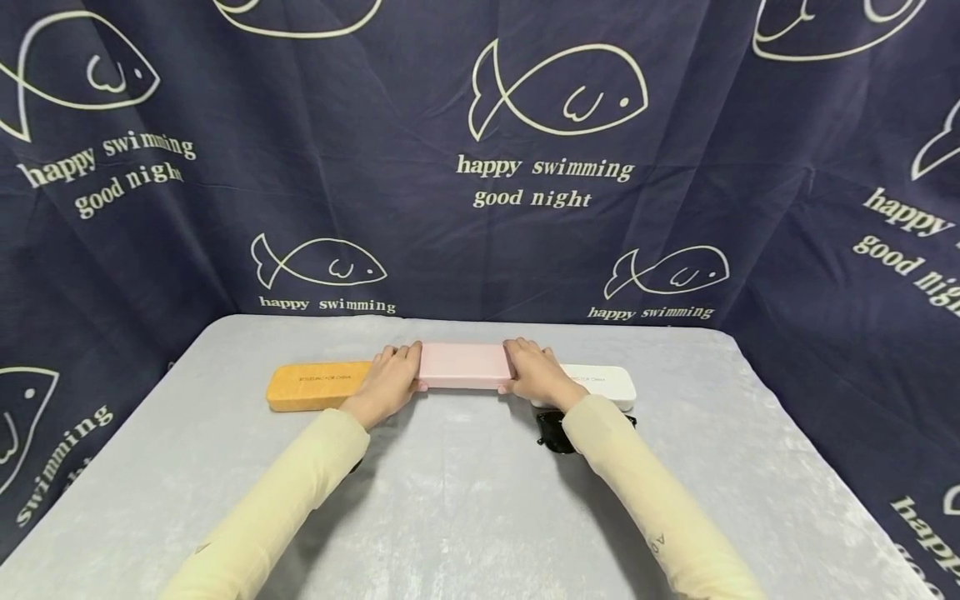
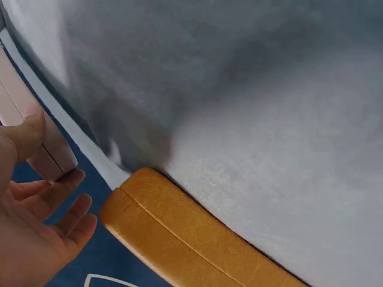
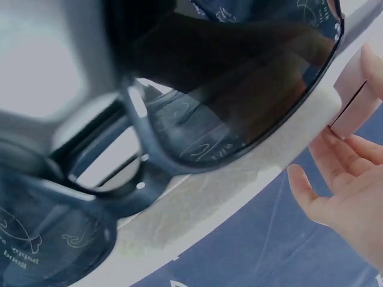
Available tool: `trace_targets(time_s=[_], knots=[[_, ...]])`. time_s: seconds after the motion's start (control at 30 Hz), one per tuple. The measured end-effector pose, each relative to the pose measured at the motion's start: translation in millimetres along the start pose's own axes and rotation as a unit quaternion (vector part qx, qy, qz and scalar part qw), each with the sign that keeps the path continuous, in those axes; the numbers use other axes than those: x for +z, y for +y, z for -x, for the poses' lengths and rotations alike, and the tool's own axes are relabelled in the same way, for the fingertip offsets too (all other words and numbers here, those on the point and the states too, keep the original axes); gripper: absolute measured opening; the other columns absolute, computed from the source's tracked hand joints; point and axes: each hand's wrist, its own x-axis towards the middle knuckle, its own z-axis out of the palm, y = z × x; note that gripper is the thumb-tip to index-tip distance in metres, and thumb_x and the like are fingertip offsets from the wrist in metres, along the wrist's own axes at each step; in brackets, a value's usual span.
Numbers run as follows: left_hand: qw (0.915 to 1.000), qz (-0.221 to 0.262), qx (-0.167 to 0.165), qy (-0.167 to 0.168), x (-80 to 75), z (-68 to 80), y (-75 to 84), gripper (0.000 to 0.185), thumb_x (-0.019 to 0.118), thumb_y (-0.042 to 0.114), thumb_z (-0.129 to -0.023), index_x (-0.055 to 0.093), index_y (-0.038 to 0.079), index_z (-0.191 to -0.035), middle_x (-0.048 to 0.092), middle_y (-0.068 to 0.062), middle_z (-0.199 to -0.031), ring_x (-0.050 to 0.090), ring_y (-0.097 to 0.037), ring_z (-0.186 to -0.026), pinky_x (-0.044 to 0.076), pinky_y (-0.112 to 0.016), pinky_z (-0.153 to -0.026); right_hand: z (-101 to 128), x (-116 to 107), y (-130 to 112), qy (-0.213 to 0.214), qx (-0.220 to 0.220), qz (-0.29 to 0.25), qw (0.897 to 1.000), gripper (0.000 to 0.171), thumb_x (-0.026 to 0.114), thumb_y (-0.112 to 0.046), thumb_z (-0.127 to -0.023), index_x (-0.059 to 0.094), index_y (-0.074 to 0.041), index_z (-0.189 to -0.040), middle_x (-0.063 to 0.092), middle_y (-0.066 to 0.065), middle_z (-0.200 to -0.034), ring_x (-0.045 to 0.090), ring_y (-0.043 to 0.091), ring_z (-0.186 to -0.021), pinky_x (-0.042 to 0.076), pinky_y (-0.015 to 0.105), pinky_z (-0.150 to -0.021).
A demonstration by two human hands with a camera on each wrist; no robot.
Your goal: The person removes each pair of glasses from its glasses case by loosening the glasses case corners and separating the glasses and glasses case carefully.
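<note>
A pink case point(image 1: 463, 365) lies crosswise at the far middle of the grey table point(image 1: 480, 508). My left hand point(image 1: 390, 379) grips its left end, and my right hand point(image 1: 536, 375) grips its right end. In the left wrist view the thumb point(image 2: 30, 128) lies on the pink case point(image 2: 55, 154), with the fingers under its corner. The right wrist view shows the pink case's point(image 3: 353, 98) end pinched between thumb and fingers point(image 3: 311, 185).
An orange case point(image 1: 315, 386) lies just left of the pink one, and a white case point(image 1: 603, 385) just right of it. Black sunglasses point(image 1: 555, 433) sit under my right wrist and fill the right wrist view point(image 3: 227, 89). A dark fish-print cloth point(image 1: 525, 167) hangs behind.
</note>
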Motion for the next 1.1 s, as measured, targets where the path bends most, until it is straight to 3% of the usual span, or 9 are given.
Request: trace_targets(time_s=[0.2, 0.53, 0.8, 1.1], knots=[[0.9997, -0.012, 0.013, 0.017, -3.6, 11.8, 4.3, 0.068, 0.069, 0.028, -0.080, 0.039, -0.007, -0.131, 0.058, -0.022, -0.115, 0.052, -0.037, -0.101, 0.043, -0.046, -0.088, 12, -1, -2, 0.002, -0.014, -0.004, 1.000, 0.075, 0.072, -0.030, -0.077, 0.037, 0.002, -0.135, 0.045, 0.018, -0.134, 0.040, 0.033, -0.125, 0.031, 0.055, -0.100], [0.9982, -0.008, 0.039, 0.045, -7.9, 31.5, 12.4, 0.071, 0.072, 0.028, -0.076, 0.041, -0.009, -0.128, 0.059, -0.023, -0.112, 0.053, -0.037, -0.100, 0.041, -0.046, -0.090, 33, 0, -5, 0.023, -0.055, 0.002, 0.998, 0.071, 0.073, -0.031, -0.076, 0.042, 0.002, -0.130, 0.052, 0.016, -0.123, 0.049, 0.030, -0.114, 0.038, 0.051, -0.092], [0.9983, -0.003, 0.040, 0.042, -11.5, 42.1, 17.4, 0.072, 0.072, 0.028, -0.074, 0.042, -0.008, -0.128, 0.060, -0.022, -0.112, 0.053, -0.037, -0.101, 0.040, -0.047, -0.093, 47, 0, -8, 0.029, -0.066, 0.013, 0.997, 0.071, 0.073, -0.034, -0.075, 0.044, 0.002, -0.129, 0.054, 0.013, -0.120, 0.051, 0.026, -0.110, 0.039, 0.044, -0.089], [0.9977, 0.011, 0.046, 0.049, -11.2, 55.8, 19.4, 0.074, 0.074, 0.028, -0.071, 0.042, -0.009, -0.127, 0.061, -0.022, -0.109, 0.053, -0.037, -0.102, 0.040, -0.047, -0.094, 60, 5, -13, 0.041, -0.081, 0.008, 0.996, 0.071, 0.075, -0.034, -0.073, 0.045, 0.001, -0.128, 0.055, 0.012, -0.117, 0.051, 0.027, -0.108, 0.039, 0.046, -0.089]])
